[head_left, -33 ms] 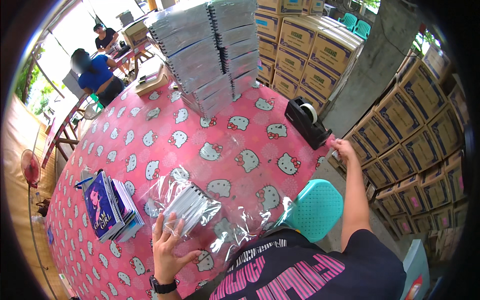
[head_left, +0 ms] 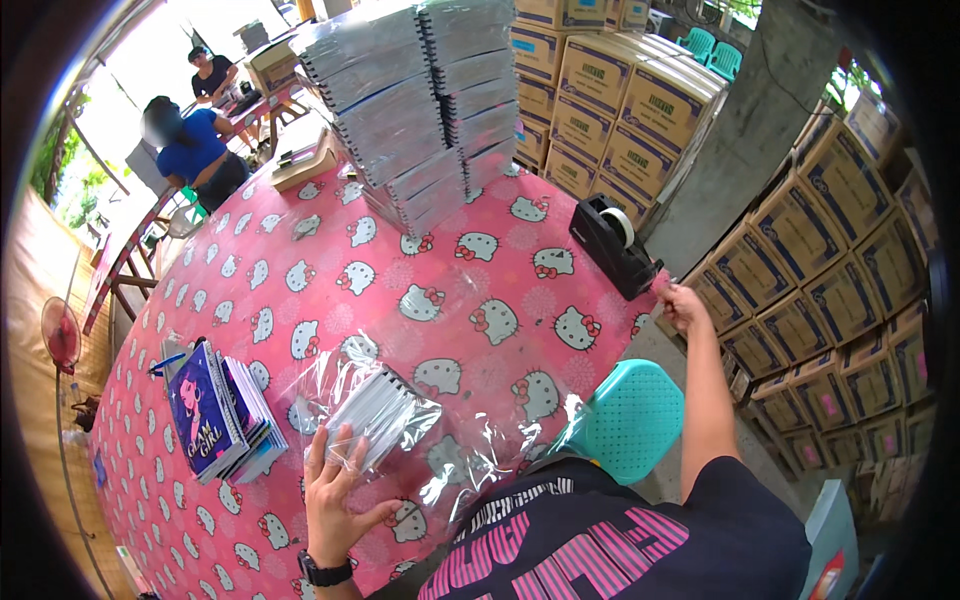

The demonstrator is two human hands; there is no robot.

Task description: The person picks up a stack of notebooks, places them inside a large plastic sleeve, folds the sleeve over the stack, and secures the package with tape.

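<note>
My left hand (head_left: 337, 500) lies with fingers spread against the near left side of a bundle of spiral notebooks (head_left: 372, 418). Loose clear plastic (head_left: 480, 455) covers the bundle and stretches right across the table's near edge. At the table's right edge stands a black tape dispenser (head_left: 612, 250) with a roll in it. My right hand (head_left: 682, 306) is pinched at its front end, by a pink patch, on what looks like the end of the tape. The fingertips are partly hidden. Left of the bundle sits a fanned stack of notebooks (head_left: 205, 415), a purple-blue illustrated cover on top.
Tall stacks of plastic-wrapped spiral notebooks (head_left: 385, 110) rise at the table's far side. The table (head_left: 330, 270) has a pink patterned cover. A turquoise stool (head_left: 635, 420) stands by the right edge. Cardboard boxes (head_left: 800, 240) line the right. Two people work at the far left.
My right hand has shifted very slightly at the front of the tape dispenser. My left hand and the bundle have stayed put.
</note>
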